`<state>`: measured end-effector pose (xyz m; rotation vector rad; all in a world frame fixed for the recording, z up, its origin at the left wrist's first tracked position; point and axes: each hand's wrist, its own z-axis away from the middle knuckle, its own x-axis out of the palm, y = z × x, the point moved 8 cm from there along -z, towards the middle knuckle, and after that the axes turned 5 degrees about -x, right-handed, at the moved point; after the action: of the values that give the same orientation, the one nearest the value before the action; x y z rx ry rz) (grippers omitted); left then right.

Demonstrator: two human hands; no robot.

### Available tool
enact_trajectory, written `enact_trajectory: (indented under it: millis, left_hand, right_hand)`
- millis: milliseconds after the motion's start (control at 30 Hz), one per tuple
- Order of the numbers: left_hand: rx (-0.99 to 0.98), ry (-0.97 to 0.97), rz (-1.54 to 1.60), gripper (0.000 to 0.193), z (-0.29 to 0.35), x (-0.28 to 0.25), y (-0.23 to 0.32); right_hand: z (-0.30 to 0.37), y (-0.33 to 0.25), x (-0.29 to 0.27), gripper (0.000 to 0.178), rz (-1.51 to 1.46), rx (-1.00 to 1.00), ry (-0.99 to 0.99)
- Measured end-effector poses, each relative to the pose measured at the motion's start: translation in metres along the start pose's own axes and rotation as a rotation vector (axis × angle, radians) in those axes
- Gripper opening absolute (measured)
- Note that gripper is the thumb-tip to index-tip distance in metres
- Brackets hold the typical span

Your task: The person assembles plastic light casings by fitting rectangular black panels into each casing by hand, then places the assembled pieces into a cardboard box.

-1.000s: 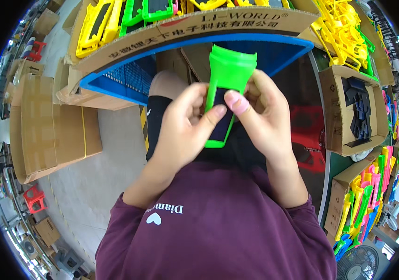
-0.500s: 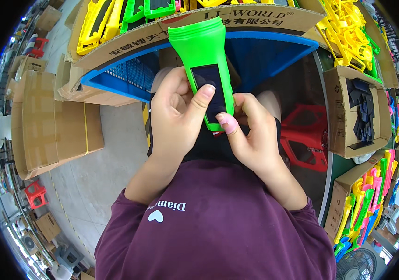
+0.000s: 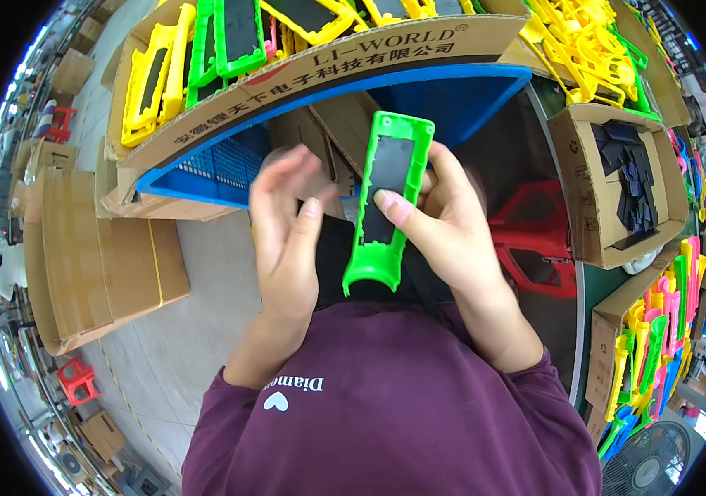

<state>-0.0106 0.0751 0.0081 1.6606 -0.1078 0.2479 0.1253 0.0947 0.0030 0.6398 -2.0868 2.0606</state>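
Green plastic shell (image 3: 413, 176) is in the right hand (image 3: 444, 219), lifted in the air before the body, as the head view shows. This hand comes from the lower right, its thumb pressed on the dark panel (image 3: 392, 161) and its other fingers gripping the far side. The left hand (image 3: 287, 219) is raised just beside the shell, apart from it, with loose, released fingers that look blurred. The shell's long axis goes away from the body, leaning slightly right; its straight end points toward the blue crate's (image 3: 460, 103) long rim, its curved end toward the person.
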Motion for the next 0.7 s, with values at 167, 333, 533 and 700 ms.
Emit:
enact_trajectory:
  millis: [167,333,533,700]
  left_hand:
    - [-0.383,-0.229,0.044,0.041,0.025,0.035,-0.028]
    - [-0.324,-0.318,0.174,0.052,0.020,0.031,-0.019]
    - [-0.300,-0.318,0.191,0.059,0.021,0.028,-0.005]
    - [-0.278,-0.309,0.164,0.062,0.022,0.023,-0.001]
  right_hand:
    - [-0.014,0.004,0.011,0.051,0.176,-0.088,0.013]
    - [-0.015,-0.020,0.022,0.060,0.156,-0.188,0.029]
    - [-0.010,-0.044,0.034,0.061,0.418,-0.422,0.003]
    - [0.001,-0.076,0.047,0.040,1.163,-0.790,0.046]
